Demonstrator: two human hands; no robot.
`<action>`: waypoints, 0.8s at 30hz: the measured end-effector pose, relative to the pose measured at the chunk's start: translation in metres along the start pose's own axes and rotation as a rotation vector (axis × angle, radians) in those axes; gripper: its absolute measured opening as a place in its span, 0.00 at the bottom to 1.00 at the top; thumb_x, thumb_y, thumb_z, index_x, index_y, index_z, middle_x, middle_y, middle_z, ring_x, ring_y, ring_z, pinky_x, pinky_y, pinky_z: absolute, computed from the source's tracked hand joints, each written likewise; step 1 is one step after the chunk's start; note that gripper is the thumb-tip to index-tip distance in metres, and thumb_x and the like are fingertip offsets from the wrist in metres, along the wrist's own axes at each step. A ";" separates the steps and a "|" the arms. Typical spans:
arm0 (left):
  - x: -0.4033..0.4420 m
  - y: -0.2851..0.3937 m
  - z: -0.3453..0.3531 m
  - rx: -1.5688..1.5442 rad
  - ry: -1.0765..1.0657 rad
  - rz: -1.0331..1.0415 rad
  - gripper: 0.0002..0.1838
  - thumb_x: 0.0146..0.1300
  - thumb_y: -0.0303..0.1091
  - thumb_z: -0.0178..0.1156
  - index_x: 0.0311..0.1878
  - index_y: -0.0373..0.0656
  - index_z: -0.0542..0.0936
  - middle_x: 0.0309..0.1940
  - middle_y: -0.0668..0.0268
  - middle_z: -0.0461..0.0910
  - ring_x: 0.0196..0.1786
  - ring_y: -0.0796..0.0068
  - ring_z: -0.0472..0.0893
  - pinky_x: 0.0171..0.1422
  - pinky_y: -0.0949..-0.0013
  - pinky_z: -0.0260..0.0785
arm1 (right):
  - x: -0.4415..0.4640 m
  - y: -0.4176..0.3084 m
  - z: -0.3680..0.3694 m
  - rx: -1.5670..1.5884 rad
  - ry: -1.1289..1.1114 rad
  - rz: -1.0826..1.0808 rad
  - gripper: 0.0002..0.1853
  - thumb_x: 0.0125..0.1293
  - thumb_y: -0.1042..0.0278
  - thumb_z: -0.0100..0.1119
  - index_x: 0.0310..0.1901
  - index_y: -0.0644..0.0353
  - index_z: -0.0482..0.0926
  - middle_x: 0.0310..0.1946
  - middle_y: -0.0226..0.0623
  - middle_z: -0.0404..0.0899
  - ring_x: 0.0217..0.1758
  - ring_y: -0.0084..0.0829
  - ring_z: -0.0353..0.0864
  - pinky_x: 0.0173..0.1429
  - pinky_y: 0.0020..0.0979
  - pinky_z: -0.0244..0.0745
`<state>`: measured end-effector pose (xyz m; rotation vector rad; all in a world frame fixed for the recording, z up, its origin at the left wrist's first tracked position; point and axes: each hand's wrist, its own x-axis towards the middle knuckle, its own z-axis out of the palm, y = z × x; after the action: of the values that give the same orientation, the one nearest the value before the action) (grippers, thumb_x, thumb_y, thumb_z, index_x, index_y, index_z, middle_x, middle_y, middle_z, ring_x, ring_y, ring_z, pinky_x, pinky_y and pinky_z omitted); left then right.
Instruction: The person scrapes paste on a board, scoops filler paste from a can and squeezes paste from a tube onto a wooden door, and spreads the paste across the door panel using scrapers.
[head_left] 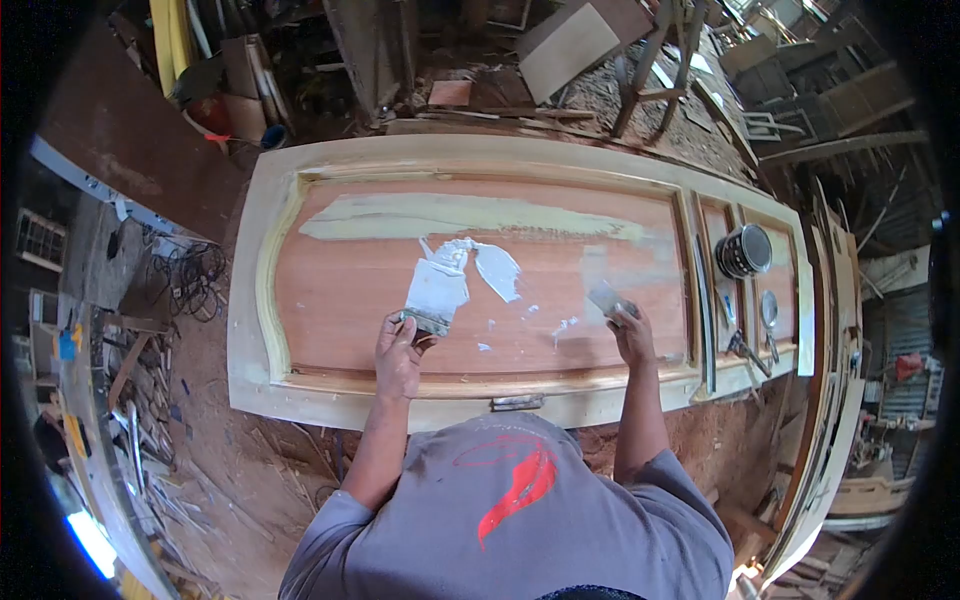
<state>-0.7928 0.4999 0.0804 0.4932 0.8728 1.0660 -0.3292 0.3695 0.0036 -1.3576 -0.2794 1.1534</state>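
My left hand (398, 357) grips the lower edge of a flat scraper (428, 321) over the door's large panel. White paste (450, 258) lies heaped and smeared just above it, with another smear (498, 272) to the right. My right hand (632, 335) holds a small flat spreader (606, 298) at the right part of the panel, near a pale patch. The wooden door (262, 225) lies flat in front of me. A long pale filler band (450, 215) runs along the upper part of its reddish panel.
On the door's right end are a round can (743, 251), a long metal strip (706, 315) and metal tools (768, 312). A small block (517, 403) sits at the near edge. Wood scraps and boards (570, 52) lie beyond; cables (188, 275) lie left.
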 end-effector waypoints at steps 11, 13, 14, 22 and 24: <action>0.004 -0.004 0.002 -0.004 0.036 -0.028 0.10 0.79 0.36 0.60 0.56 0.43 0.75 0.49 0.62 0.85 0.49 0.68 0.87 0.56 0.57 0.84 | -0.019 0.018 0.139 -0.891 -0.141 -0.464 0.16 0.73 0.79 0.60 0.58 0.58 0.87 0.52 0.43 0.91 0.54 0.36 0.91 0.60 0.36 0.83; 0.006 -0.005 0.000 0.003 0.036 -0.028 0.10 0.79 0.35 0.60 0.56 0.43 0.75 0.49 0.62 0.85 0.50 0.69 0.87 0.56 0.57 0.84 | -0.014 0.050 0.170 -1.109 -0.257 -0.832 0.23 0.66 0.81 0.57 0.61 0.52 0.86 0.57 0.46 0.88 0.59 0.47 0.87 0.63 0.42 0.81; 0.005 -0.004 0.001 0.001 0.032 -0.021 0.10 0.79 0.36 0.60 0.56 0.43 0.75 0.49 0.63 0.85 0.50 0.69 0.87 0.56 0.57 0.84 | -0.018 0.061 0.186 -1.240 -0.306 -0.925 0.24 0.66 0.78 0.56 0.62 0.52 0.84 0.60 0.40 0.87 0.65 0.40 0.84 0.65 0.37 0.78; -0.006 0.011 -0.005 -0.001 0.070 0.021 0.09 0.80 0.35 0.59 0.56 0.43 0.76 0.50 0.62 0.85 0.49 0.69 0.87 0.56 0.58 0.84 | -0.039 0.078 0.230 -1.797 -0.735 -0.476 0.14 0.66 0.69 0.57 0.49 0.58 0.88 0.46 0.42 0.91 0.53 0.41 0.90 0.68 0.54 0.71; -0.006 0.014 -0.003 0.004 0.083 0.042 0.09 0.80 0.35 0.59 0.56 0.42 0.76 0.49 0.63 0.85 0.48 0.70 0.87 0.55 0.60 0.84 | -0.040 0.036 0.243 -2.102 -0.857 -0.443 0.14 0.65 0.70 0.56 0.47 0.58 0.89 0.44 0.41 0.91 0.51 0.42 0.91 0.67 0.55 0.72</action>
<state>-0.8043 0.5004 0.0911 0.4750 0.9415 1.1297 -0.5457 0.4798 0.0569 -2.0256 -2.8109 0.6932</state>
